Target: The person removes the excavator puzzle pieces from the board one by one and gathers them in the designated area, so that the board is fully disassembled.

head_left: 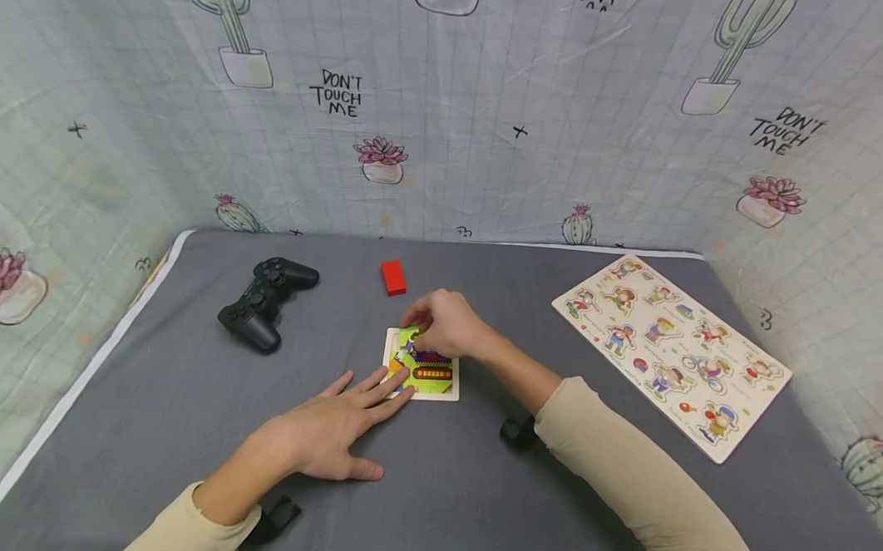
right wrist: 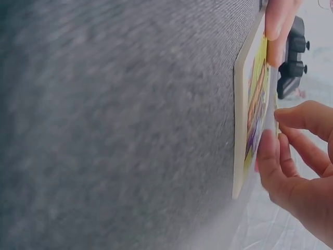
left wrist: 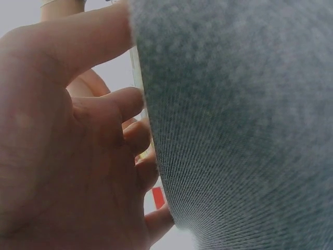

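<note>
Grey table (head_left: 444,509): bore one small picture puzzle (head_left: 436,387), centre. Left hand (head_left: 328,434), fingers spread, touched its near-left corner; right hand (head_left: 450,324) pinched a puzzle piece (head_left: 407,337) at its far side. Black controller (head_left: 260,308) lay left; red block (head_left: 393,278), beyond.

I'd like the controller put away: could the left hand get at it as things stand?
Probably yes: the controller lies ahead and to the left of the left hand, with only bare gray cloth between them. That hand grips nothing and only touches the puzzle.
</note>
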A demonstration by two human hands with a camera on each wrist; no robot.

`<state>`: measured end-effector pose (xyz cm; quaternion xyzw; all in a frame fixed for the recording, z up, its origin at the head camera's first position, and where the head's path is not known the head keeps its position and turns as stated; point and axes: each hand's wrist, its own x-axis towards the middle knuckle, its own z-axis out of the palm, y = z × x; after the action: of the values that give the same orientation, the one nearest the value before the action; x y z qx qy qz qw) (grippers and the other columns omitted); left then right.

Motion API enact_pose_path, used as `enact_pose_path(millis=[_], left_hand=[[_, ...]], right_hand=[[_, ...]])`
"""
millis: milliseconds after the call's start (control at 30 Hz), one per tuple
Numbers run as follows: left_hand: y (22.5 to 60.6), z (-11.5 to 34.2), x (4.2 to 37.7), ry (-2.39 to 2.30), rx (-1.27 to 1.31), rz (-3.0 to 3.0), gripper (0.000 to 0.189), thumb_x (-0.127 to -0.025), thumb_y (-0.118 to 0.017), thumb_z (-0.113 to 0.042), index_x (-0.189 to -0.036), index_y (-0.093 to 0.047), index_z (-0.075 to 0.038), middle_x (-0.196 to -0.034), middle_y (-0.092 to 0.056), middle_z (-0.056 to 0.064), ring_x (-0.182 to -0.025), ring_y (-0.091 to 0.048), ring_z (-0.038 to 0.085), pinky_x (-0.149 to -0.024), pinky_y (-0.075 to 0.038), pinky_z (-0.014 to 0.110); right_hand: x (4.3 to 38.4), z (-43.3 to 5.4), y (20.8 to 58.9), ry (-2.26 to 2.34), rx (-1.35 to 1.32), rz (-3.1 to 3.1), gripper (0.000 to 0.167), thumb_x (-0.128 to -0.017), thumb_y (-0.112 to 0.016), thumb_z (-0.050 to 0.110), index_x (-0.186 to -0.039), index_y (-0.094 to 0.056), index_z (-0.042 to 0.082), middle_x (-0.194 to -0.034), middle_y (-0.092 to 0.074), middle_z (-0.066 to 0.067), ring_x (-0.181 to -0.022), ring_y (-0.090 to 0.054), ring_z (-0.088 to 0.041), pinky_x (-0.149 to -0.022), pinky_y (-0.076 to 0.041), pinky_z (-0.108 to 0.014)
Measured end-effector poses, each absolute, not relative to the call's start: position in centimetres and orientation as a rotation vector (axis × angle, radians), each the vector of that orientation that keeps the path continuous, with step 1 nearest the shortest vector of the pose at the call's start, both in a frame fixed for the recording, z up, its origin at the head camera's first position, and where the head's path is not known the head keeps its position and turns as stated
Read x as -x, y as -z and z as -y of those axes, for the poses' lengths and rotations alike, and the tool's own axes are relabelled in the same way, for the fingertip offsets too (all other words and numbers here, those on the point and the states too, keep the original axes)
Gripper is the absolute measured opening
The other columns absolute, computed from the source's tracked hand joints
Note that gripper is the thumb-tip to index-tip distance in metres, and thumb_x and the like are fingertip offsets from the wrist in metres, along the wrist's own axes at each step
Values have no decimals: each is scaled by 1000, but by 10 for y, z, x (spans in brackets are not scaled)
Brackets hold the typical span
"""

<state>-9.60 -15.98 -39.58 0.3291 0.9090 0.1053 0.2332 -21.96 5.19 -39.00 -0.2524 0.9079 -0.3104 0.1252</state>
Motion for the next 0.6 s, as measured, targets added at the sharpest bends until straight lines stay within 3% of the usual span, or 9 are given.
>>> enact_pose_path(millis=[600], left_hand=[[398, 159, 96, -307, -887, -2498, 101, -89, -76, -56, -168, -22, -25, -177, -5, -5, -164, -4, 25, -128, -11, 65]], right_hand=[[224, -88, 390, 1082, 656, -2582, 30, -84, -81, 3, -113, -81, 11, -106, -79, -2, -92, -70, -13, -80, -59, -26]])
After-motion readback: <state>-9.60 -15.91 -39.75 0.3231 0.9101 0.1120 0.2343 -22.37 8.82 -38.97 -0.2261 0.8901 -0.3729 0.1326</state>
